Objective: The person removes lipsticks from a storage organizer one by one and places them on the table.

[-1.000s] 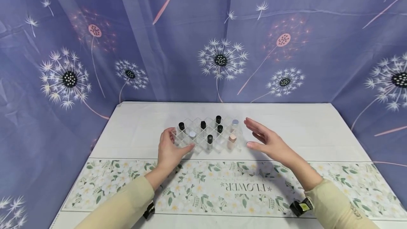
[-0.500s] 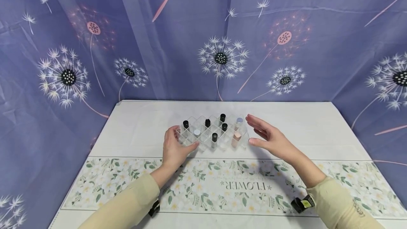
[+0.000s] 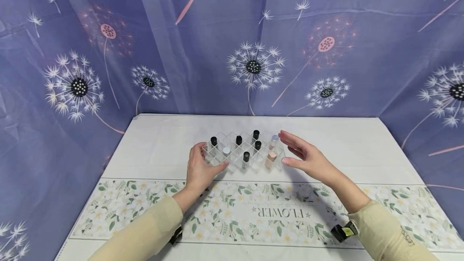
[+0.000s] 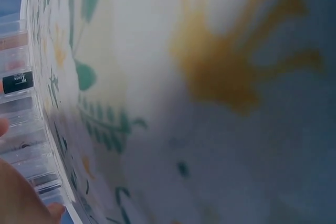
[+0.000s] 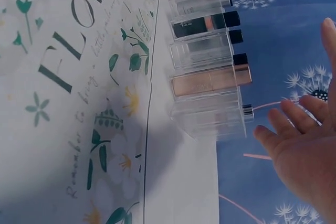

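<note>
A clear lipstick organizer (image 3: 260, 164) with diamond-shaped compartments stands mid-table. Several tubes sit upright in it: black-capped ones such as the front tube (image 3: 246, 159), a pale-blue-capped one (image 3: 226, 151), and a pinkish tube (image 3: 270, 160) near the right end. My left hand (image 3: 201, 166) grips the left end, thumb along the front wall, other fingers round the far side. Only part of that hand (image 4: 18, 195) shows in the left wrist view. My right hand (image 3: 308, 160) is held beside the right end, fingers extended; in the right wrist view a gap separates it from the organizer (image 5: 202, 53).
A white tablecloth (image 3: 163, 144) lies under the organizer. Across its front runs a printed floral band (image 3: 224, 212) with the word FLOWER. Purple dandelion curtains (image 3: 203, 71) hang behind and at both sides.
The organizer has slid a little to the right, together with my left hand. My right hand has hardly moved, so the organizer's right end is now closer to it.
</note>
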Tool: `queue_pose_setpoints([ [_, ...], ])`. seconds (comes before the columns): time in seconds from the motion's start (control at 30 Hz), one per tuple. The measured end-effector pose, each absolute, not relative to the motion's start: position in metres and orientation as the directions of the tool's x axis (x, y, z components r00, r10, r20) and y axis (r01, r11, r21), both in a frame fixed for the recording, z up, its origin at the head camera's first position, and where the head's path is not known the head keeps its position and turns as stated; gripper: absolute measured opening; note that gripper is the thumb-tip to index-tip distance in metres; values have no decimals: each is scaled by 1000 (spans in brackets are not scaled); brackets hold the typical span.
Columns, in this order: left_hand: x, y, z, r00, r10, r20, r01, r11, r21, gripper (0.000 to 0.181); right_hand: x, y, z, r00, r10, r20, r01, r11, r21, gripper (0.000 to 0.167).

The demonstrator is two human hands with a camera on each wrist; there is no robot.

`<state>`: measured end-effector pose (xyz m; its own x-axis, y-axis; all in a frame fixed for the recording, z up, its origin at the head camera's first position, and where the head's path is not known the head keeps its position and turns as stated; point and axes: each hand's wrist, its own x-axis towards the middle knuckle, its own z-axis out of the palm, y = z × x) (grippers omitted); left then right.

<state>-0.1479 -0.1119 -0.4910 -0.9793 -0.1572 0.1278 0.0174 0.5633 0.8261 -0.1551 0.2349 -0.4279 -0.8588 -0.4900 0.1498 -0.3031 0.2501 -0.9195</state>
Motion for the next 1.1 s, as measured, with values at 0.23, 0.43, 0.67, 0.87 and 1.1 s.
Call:
queue_pose_setpoints([
  [0.23, -150, -109, -490, -979, -147, 139, 31, 570, 821, 98, -157, 233, -424, -863, -491, 118, -281, 273, -920, 81],
  [0.43, -152, -110, -489, -983, -127, 136, 38, 580, 814, 98, -159, 230, -421, -859, -497, 122, -290, 275, -917, 80],
  [0.67, -151, -117, -484, -993, -89, 82, 13, 592, 806, 104, -160, 224, -418, -852, -510, 122, -292, 268, -918, 78],
  [0.87, -157, -132, -469, -999, 14, 38, 39, 598, 801, 114, -159, 225, -416, -855, -505, 116, -293, 286, -912, 78],
  [1.1, -171, -160, -455, -965, 261, -1, 163, 605, 779, 118, -158, 226, -416, -855, -504, 125, -306, 296, -905, 78],
])
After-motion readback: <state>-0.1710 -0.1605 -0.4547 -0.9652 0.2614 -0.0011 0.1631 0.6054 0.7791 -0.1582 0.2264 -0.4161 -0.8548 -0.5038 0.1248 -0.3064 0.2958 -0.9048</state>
